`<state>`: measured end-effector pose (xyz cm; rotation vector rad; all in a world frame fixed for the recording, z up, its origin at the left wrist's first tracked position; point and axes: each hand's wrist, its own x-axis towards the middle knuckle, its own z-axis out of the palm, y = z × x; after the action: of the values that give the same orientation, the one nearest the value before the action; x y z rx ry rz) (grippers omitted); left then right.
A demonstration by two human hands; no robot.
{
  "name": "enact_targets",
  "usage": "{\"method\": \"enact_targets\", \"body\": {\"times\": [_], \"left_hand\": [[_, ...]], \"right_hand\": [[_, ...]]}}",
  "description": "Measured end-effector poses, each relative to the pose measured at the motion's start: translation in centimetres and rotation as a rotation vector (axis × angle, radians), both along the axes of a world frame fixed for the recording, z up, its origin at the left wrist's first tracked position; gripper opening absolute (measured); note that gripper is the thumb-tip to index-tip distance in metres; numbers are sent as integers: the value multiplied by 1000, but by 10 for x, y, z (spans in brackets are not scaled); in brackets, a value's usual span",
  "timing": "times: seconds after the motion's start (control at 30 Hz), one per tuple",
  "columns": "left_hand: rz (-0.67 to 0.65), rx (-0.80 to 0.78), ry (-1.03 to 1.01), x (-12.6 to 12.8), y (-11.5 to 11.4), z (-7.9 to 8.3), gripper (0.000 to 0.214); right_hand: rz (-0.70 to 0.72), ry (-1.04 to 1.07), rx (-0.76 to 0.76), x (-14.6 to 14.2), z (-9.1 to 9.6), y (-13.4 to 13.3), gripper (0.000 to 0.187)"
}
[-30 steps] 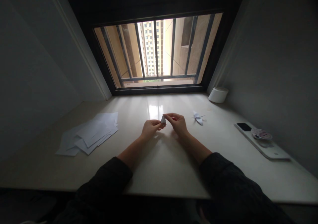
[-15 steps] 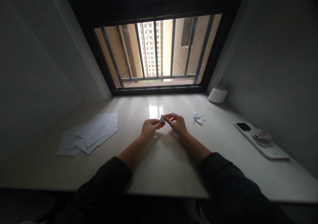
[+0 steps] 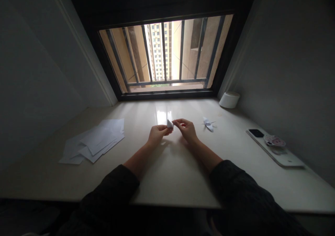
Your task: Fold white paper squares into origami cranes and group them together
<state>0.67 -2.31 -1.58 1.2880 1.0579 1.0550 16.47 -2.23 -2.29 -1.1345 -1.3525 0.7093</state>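
Clamped on a small folded paper (image 3: 170,123) with the left hand (image 3: 156,135), thumb and fingers closed around its lower left part. Pale, pointed, over the middle of the counter (image 3: 172,180), between both hands. At the paper's right side, touching or nearly so, the fingertips of the right hand (image 3: 188,129), drawn close together; too small to tell whether pinched on a flap or only resting against the edge. Back from the grip toward the body, bare forearms, then dark sleeves (image 3: 240,187) over the counter's near edge.

Near the grip, just right of the right hand, a folded paper crane (image 3: 208,124), wings spread. Left of the grip, well apart from the left hand, a loose overlapping pile of white sheets (image 3: 101,138). Farther right, beyond the crane, a pale phone (image 3: 289,159), back up, with a pinkish round attachment (image 3: 275,141) on it. Beyond the grip and to the right, close to the wall, a white rounded object (image 3: 229,100). Straight beyond the grip, a dark-framed window (image 3: 159,96) with upright bars (image 3: 181,51).
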Motion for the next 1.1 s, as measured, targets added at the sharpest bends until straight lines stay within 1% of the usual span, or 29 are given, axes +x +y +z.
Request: {"method": "enact_targets", "body": {"times": [0.17,0.37,0.57,0.73,0.83,1.0,1.1], "left_hand": [[11,42,-10,0,1,-3,41],[12,26,-25,1,0,-2,41],[38,-22,-88,5,-2,1,42],[86,-35,-117,8,-3,1,44],[104,-34,-131,8,-4,1,42],[121,-15,-129,5,-2,0,39],[126,-9,-136,4,-2,1,38]], "right_hand": [[80,-14,-27,1,1,0,26],[-13,-1,-14,0,0,-1,25],[-38,49,-63,-2,-5,1,28],[-46,78,-59,-3,-6,2,31],[-27,81,-53,-4,-6,2,30],[54,47,-44,-4,-6,3,27],[79,24,-34,-4,-6,2,26]]}}
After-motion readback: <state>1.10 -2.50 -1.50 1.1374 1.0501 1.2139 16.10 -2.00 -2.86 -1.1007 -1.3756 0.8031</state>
